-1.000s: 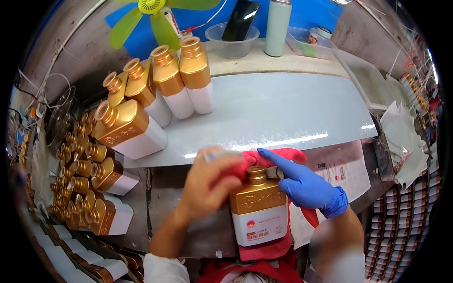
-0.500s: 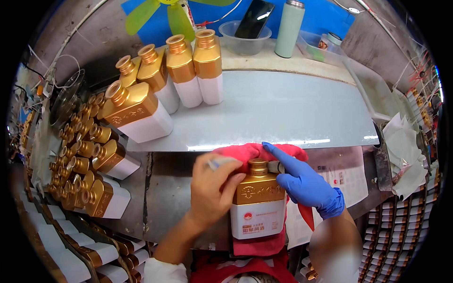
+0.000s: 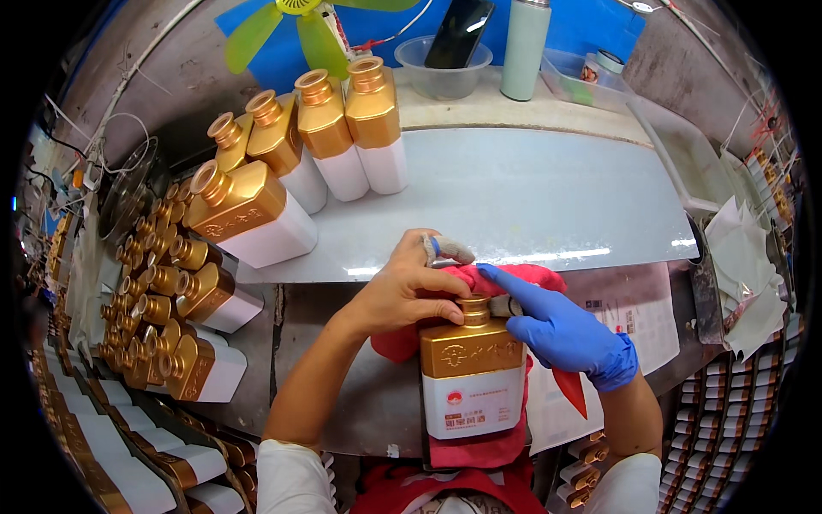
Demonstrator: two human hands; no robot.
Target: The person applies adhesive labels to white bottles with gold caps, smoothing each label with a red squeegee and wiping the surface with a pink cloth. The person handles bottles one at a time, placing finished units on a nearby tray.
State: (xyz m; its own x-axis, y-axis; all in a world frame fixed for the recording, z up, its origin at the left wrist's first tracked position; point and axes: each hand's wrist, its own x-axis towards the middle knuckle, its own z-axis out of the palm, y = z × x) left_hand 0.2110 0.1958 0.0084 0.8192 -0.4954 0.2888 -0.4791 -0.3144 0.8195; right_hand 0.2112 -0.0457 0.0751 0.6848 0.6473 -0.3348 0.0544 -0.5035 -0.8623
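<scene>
In front of me a gold-and-white square-shouldered bottle (image 3: 473,390) leans back on a red cloth (image 3: 548,279). My left hand (image 3: 407,287), bare apart from a pale fabric cover on one raised finger, has its thumb and a finger at the left side of the bottle's gold neck. My right hand (image 3: 569,330), in a blue glove, is closed around a brush (image 3: 567,392) whose red pointed handle end sticks out below the palm. The brush's greyish tip touches or nearly touches the right side of the neck; its index finger stretches over the cloth.
Several finished-looking gold-and-white bottles (image 3: 257,210) stand on the grey board (image 3: 514,188) at back left. More bottles (image 3: 205,368) crowd the left side. A printed sheet (image 3: 638,313) lies right. A plastic bowl (image 3: 441,73), green flask (image 3: 524,51) and green fan (image 3: 321,38) are behind.
My left hand has moved up and back, its covered finger now raised, thumb and finger against the neck. My right hand stays beside the neck with the brush.
</scene>
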